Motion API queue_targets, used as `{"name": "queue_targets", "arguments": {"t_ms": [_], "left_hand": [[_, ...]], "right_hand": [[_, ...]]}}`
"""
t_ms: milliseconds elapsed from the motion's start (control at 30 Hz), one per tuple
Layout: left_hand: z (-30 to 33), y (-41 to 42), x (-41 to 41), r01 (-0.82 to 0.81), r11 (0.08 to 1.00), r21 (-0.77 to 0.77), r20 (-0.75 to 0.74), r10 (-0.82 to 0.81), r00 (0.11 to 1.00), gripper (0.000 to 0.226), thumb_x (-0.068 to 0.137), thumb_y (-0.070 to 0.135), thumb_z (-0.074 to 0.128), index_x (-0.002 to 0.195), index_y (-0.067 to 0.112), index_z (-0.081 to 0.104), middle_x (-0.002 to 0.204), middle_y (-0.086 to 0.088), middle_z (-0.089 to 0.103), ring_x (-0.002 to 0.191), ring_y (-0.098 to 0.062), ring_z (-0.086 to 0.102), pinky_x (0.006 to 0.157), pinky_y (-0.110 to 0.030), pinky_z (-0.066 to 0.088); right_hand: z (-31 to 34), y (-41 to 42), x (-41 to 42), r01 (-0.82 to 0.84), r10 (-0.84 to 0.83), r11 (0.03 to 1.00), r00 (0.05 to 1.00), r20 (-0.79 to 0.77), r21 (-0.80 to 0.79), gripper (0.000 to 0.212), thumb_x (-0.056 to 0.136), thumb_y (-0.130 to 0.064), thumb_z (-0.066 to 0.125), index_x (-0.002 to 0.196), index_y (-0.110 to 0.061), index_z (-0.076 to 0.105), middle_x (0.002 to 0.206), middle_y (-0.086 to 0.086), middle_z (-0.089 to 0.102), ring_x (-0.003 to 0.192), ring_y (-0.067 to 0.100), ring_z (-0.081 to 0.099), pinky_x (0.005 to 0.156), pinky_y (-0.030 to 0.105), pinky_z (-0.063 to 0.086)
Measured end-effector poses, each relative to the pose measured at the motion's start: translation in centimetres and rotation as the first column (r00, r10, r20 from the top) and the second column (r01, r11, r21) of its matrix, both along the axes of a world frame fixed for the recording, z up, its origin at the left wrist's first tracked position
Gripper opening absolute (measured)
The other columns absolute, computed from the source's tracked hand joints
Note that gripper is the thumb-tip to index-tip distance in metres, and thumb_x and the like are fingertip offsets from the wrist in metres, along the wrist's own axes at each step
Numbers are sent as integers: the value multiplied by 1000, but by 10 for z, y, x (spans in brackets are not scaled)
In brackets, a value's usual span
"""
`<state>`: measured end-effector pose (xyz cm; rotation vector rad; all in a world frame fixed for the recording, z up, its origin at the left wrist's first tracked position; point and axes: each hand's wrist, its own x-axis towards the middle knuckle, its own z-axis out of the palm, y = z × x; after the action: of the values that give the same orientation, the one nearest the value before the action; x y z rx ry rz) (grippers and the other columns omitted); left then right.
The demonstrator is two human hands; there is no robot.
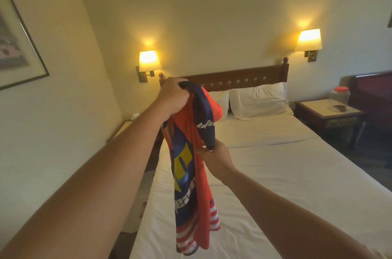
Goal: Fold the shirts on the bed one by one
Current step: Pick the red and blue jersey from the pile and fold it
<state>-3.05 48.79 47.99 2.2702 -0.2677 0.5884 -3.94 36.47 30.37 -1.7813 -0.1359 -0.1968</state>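
Early stage: shirt (191, 165) hangs bunched in the air over the near left of the bed (286, 174), left hand (172, 97) fingers curled round its top, right hand (216, 158) pinching a dark edge lower down, no fold made, no folded shirts in view.

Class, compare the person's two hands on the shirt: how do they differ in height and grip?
The left hand is raised high and grips the bunched top of the orange shirt; the right hand is lower and pinches a dark navy edge. The left hand holds a thick bundle, the right hand only a thin bit. Both hold the same shirt above the bed.
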Motion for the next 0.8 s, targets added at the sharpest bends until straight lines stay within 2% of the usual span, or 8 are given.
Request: {"name": "queue_targets", "arguments": {"t_ms": [133,300,367,433,533,600,667,800], "left_hand": [[-3,22,2,-22,997,-68,-22,21,1000,22,93,-2,47,94,-6,69,82,-16,61,75,-20,49,68,-32,36],[-11,56,-9,-26,988,-151,-184,-3,983,21,96,3,54,96,12,73,95,-15,72,86,-25,63,75,-32,50],[-12,74,-20,85,991,-106,-440,-124,889,17,94,10,64,109,15,72,103,-10,75,93,-25,70,79,-31,55],[-9,90,-27,249,968,36,-690,-156,706,41,81,23,73,121,18,70,115,-7,73,107,-25,67,94,-39,52],[-5,92,-29,319,922,220,-824,1,567,70,70,25,79,137,24,56,135,-3,56,121,-23,53,102,-38,42],[-8,75,-27,276,933,232,-790,15,613,77,76,29,82,145,26,47,140,0,47,126,-21,45,97,-31,40],[-21,55,-22,233,960,157,-719,-51,693,80,72,51,83,142,30,50,140,3,51,126,-21,51,101,-38,42],[-65,12,-8,202,968,151,-457,-113,882,32,88,50,72,102,21,74,95,1,73,89,-17,69,78,-29,53]], "right_hand": [[-6,-6,14,-5,7,1000,998,-56,24,40,89,-15,68,54,-20,49,49,-11,45,51,10,35,52,28,29],[-1,-28,27,39,-30,995,995,-93,95,14,86,-2,60,74,-6,66,65,6,63,61,18,56,58,33,43],[19,-35,31,45,-38,988,998,-48,148,13,87,-3,57,79,-9,65,66,10,66,62,25,60,54,31,45],[48,-39,36,5,-9,993,999,32,115,14,88,-7,53,82,-14,63,66,11,65,60,28,59,49,29,43],[88,-40,38,-23,61,982,978,200,-186,16,89,-12,55,78,-22,60,70,1,63,61,18,57,56,27,45],[109,-35,34,-17,146,909,949,281,-416,21,90,-16,59,72,-27,57,71,-7,60,66,11,55,60,26,43],[122,-29,30,-19,222,853,918,329,-522,27,89,-20,63,66,-30,53,69,-9,57,66,11,53,61,28,41],[132,-34,26,40,271,754,890,366,-656,23,85,-25,66,65,-23,56,66,-6,57,64,14,52,59,32,42]]}}
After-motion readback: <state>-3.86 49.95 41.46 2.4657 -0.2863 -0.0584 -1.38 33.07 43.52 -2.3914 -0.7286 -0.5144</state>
